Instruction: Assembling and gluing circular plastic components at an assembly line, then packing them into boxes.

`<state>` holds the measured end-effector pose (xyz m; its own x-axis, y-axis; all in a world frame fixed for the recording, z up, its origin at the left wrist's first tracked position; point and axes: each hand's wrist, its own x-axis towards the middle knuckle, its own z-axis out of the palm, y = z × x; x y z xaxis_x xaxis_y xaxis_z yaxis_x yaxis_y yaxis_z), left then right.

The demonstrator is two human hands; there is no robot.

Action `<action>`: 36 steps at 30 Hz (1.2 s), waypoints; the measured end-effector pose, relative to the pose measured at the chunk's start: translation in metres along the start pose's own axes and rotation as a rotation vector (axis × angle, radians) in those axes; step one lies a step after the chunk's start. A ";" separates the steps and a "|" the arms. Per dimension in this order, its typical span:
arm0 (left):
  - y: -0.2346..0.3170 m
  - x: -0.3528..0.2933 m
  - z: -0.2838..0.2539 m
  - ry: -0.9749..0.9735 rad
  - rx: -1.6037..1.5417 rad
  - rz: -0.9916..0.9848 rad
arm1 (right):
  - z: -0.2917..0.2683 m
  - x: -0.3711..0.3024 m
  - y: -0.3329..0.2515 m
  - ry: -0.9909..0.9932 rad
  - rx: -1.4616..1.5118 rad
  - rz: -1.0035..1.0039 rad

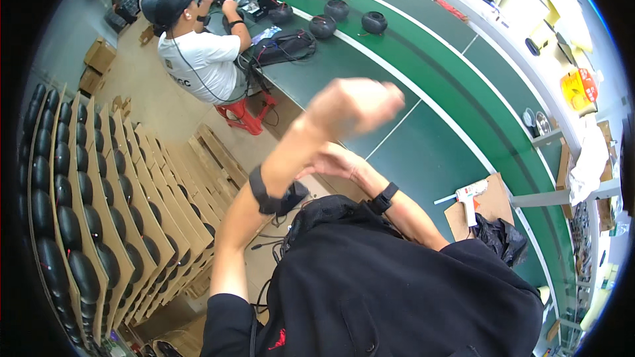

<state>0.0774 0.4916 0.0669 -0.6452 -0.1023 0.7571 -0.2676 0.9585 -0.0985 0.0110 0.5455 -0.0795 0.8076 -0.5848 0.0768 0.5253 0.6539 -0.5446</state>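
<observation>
A long green workbench (423,139) with white edge stripes is curving from ten o'clock down to four o'clock. Lying on it toward four o'clock are a brown cardboard sheet (493,206) carrying a white glue gun (468,196), and just below it a crumpled black bag (501,238). Sitting on the bench toward twelve o'clock are three round black shells (348,18) — beside them a black bag with cables (286,46). Standing on the floor (162,102) at nine o'clock are cardboard racks (142,205) filled with black shells

Your single head-worn fisheye looks steeply down from close above your chest onto the long green tabletop (423,152).
</observation>
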 end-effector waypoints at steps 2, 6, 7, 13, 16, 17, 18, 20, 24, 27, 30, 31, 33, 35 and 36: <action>0.056 0.022 -0.006 0.017 -0.192 0.103 | 0.014 -0.060 0.007 -0.006 -0.058 0.008; 0.112 0.053 -0.015 0.139 -0.302 0.358 | 0.043 -0.034 -0.004 -0.045 -0.426 -0.073; 0.116 0.051 -0.019 0.127 -0.323 0.367 | 0.050 -0.030 -0.009 -0.063 -0.522 -0.084; 0.105 0.051 -0.020 0.147 -0.359 0.371 | 0.083 0.000 -0.049 -0.157 -1.109 -0.181; 0.108 0.044 -0.013 0.144 -0.425 0.354 | 0.089 0.013 -0.049 -0.206 -1.298 -0.199; 0.111 0.042 -0.010 0.125 -0.507 0.355 | 0.084 0.024 -0.042 -0.232 -1.306 -0.339; 0.116 0.040 -0.007 0.126 -0.511 0.355 | 0.080 0.031 -0.037 -0.258 -1.310 -0.479; 0.129 0.036 -0.006 0.031 -0.589 0.414 | 0.076 0.033 -0.032 -0.305 -1.340 -0.520; 0.122 0.018 -0.005 0.049 -0.541 0.413 | 0.071 0.037 -0.028 -0.245 -1.371 -0.442; 0.126 0.005 -0.013 -0.015 -0.532 0.437 | 0.077 0.024 -0.032 -0.257 -1.172 -0.229; 0.129 0.003 -0.018 -0.036 -0.542 0.461 | 0.079 0.019 -0.037 -0.354 -1.260 -0.270; 0.129 0.003 -0.018 -0.036 -0.534 0.451 | 0.078 0.021 -0.035 -0.351 -1.258 -0.269; 0.125 0.007 -0.018 -0.035 -0.521 0.434 | 0.079 0.028 -0.030 -0.321 -1.372 -0.479; 0.120 0.013 -0.015 0.038 -0.467 0.397 | 0.081 0.035 -0.029 -0.207 -1.359 -0.364; 0.120 0.015 -0.013 0.020 -0.457 0.394 | 0.080 0.041 -0.028 -0.209 -1.357 -0.370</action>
<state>0.0448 0.6084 0.0750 -0.6185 0.2848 0.7324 0.3263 0.9409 -0.0903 0.0509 0.5411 0.0061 0.7695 -0.4592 0.4439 0.1472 -0.5489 -0.8228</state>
